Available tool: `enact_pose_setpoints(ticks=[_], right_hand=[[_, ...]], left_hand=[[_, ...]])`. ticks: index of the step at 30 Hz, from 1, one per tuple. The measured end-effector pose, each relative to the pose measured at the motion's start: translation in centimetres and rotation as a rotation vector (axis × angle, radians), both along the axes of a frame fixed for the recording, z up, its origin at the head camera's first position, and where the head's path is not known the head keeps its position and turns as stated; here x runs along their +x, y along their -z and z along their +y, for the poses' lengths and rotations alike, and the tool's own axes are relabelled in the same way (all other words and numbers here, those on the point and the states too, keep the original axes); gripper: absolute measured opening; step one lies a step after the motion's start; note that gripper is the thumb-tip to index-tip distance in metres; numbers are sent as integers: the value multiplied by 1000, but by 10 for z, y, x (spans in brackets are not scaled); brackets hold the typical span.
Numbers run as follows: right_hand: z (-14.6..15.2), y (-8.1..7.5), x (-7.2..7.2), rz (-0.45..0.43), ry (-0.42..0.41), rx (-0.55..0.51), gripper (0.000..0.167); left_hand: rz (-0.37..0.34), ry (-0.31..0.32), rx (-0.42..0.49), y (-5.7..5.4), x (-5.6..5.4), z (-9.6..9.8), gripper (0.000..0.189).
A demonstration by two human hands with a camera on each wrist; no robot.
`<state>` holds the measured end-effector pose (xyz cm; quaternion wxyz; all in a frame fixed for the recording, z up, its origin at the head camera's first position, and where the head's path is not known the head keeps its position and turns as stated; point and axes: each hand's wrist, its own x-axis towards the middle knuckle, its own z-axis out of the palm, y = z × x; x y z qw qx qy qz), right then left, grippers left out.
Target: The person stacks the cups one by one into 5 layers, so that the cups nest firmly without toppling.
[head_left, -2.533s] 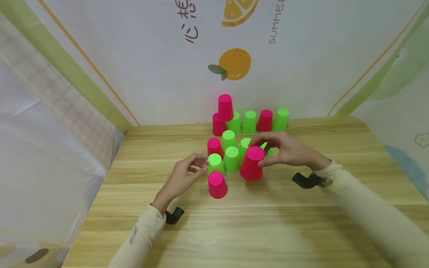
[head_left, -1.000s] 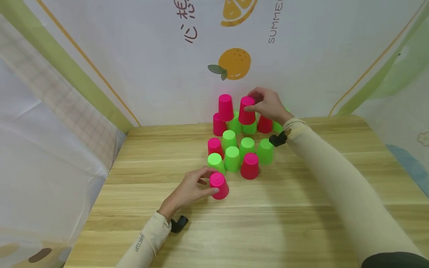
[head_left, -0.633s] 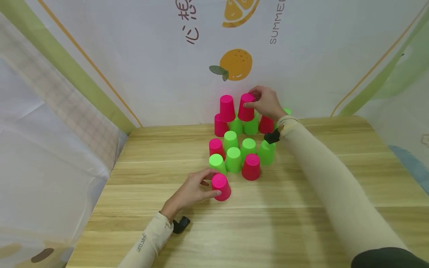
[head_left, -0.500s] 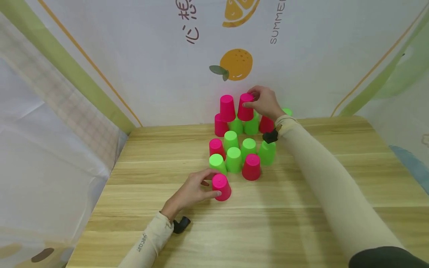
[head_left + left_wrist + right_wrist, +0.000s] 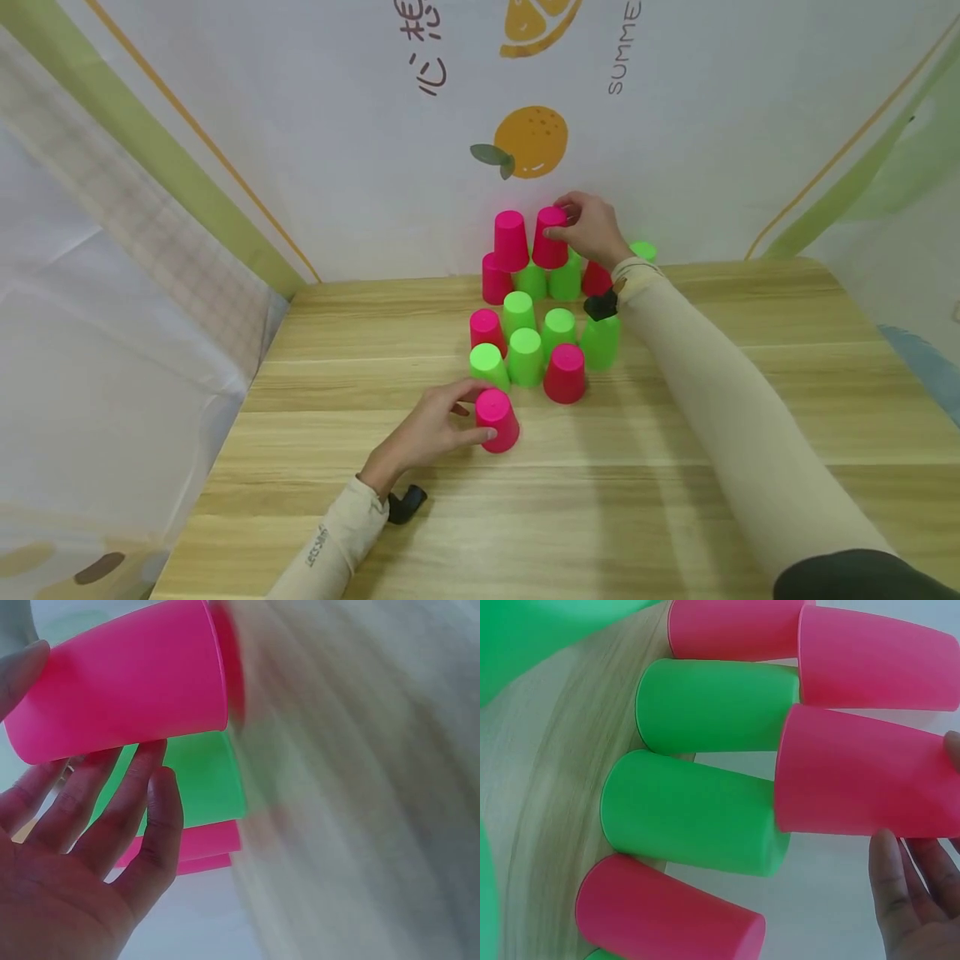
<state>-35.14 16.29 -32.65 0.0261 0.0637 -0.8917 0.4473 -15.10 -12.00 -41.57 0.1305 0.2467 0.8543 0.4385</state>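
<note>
My left hand (image 5: 431,429) grips an upside-down pink cup (image 5: 497,421) at the front of the group, thumb on the near side. In the left wrist view the fingers (image 5: 120,817) lie along this cup's side, with a green cup (image 5: 199,784) behind it. At the back, my right hand (image 5: 596,229) holds another pink cup (image 5: 550,250) by its upper part. Its rim is at the tops of two green cups (image 5: 697,814) of the back row, seen in the right wrist view. Beside it, a pink cup (image 5: 511,242) sits upside down on that row.
Between the hands stand several upside-down cups, among them a pink cup (image 5: 565,375), a green cup (image 5: 525,358) and a green cup (image 5: 600,342) near the right wrist. The wooden table (image 5: 360,367) meets a printed white curtain (image 5: 360,192) behind the back row.
My right hand has carried a pink cup from the front group to the top of the back row, then slightly left. My left hand has moved from beside a green cup onto the front pink cup.
</note>
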Motion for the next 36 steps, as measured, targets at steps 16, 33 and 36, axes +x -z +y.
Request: enact_pose_setpoints(ticks=[16, 33, 36], right_hand=[[12, -16, 18, -94, -30, 104, 80], [42, -9, 82, -52, -129, 168, 67], [47, 2, 94, -5, -128, 76, 59]], left_hand=[[94, 112, -29, -41, -2, 8, 51], [198, 139, -32, -99, -36, 19, 53], [204, 123, -14, -111, -49, 22, 54]])
